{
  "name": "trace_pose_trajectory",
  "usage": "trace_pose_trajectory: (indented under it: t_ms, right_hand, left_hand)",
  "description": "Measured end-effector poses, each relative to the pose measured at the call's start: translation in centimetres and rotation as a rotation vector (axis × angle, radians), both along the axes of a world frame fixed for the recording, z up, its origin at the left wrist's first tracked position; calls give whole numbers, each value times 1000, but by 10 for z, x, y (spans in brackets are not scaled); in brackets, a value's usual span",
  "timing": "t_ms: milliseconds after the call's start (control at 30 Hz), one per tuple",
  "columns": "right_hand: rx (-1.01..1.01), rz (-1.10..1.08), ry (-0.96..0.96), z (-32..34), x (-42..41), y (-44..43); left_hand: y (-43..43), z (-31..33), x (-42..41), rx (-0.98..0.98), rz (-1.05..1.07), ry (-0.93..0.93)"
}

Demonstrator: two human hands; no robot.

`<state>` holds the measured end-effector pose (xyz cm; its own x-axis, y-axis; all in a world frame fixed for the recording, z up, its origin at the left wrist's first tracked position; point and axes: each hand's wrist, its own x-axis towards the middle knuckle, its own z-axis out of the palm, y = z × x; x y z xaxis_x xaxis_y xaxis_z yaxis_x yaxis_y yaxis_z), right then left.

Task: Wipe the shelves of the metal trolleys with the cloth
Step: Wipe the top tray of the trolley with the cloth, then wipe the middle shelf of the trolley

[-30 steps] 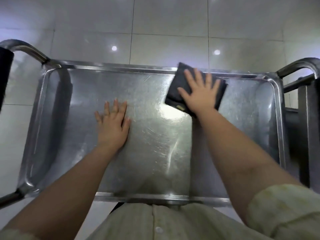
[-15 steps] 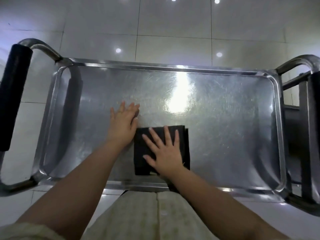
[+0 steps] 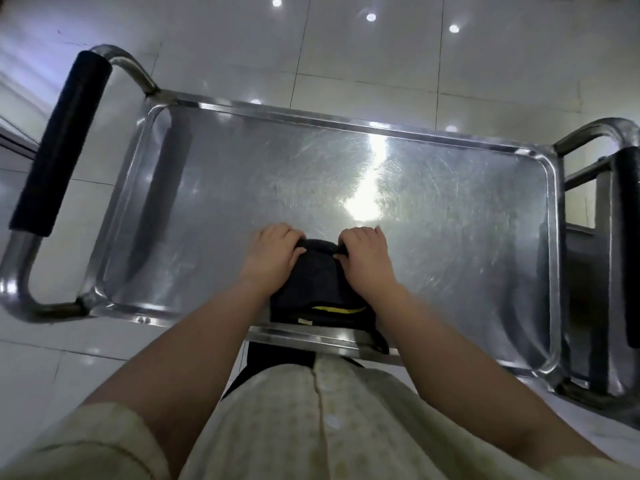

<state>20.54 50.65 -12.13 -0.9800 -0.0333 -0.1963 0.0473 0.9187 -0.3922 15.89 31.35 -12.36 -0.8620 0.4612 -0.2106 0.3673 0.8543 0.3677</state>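
Cloth (image 3: pixel 318 282) now bunched on shelf (image 3: pixel 450 237) above tiled floor (image 3: pixel 346 64), seemingly gripped by left hand (image 3: pixel 273 254), right hand (image 3: pixel 367 258).

Both hands, left (image 3: pixel 273 256) and right (image 3: pixel 367 259), grip the far edge of a dark folded cloth (image 3: pixel 313 285) on the scratched steel trolley shelf (image 3: pixel 450 216).

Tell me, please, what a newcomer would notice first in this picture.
First, the left hand and right hand, both gripping a bunched dark cloth at the near middle of the metal shelf. Next, the bright glare on its scratched surface just beyond them, and the black padded handle at the left end.
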Motion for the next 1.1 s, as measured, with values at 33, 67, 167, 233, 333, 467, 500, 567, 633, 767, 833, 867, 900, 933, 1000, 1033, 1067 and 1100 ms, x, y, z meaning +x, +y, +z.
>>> trace_pose_trajectory:
  t_ms: [33,67,167,233,333,467,500,567,633,767,833,867,900,933,1000,1033,1067,1100]
  right_hand:
    - [36,-1,-22,6,-1,-1]
    - [60,-3,-33,12,-2,-1]
    - [-7,-1,-52,39,0,2]
    - [-62,6,-43,60,5,1]
    - [-61,47,3,88,22,-6]
    - [-43,40,143,107,63,-30]
    - [-28,21,190,108,76,-39]
    - [9,-13,286,110,101,-58]
    - [12,-53,387,111,127,-77]
    - [-17,-98,514,112,181,-110]
    - [-35,-117,521,108,209,-126]
    - [-47,-131,504,104,223,-134]
    - [-61,-147,480,99,236,-141]
    - [-73,-159,452,93,249,-147]
    - [-76,-164,400,78,270,-156]
    - [-67,-161,371,71,279,-158]
    - [-58,-160,340,63,287,-160]
    - [-49,-164,309,55,295,-162]
  left_hand:
    - [1,3,1,-3,4,11]
    - [2,6,2,-8,-8,28]
    - [0,25,9,1,-109,142]
    - [-7,39,17,29,-164,259]
    - [-20,61,32,24,-223,366]
    - [-42,84,58,-11,-271,515]
    - [-49,88,67,-5,-279,564]
    - [-65,96,86,35,-301,619]
    - [-83,97,106,69,-310,666]
    - [-115,93,149,169,-314,691]
    - [-127,91,171,231,-309,675]
    - [-133,89,184,253,-302,656]
    - [-139,86,196,266,-296,636]
    - [-143,81,208,265,-291,617]
    - [-153,66,231,239,-294,573]
    - [-157,57,240,230,-301,551]
    - [-160,47,249,218,-306,523]
    - [-162,37,257,204,-308,497]
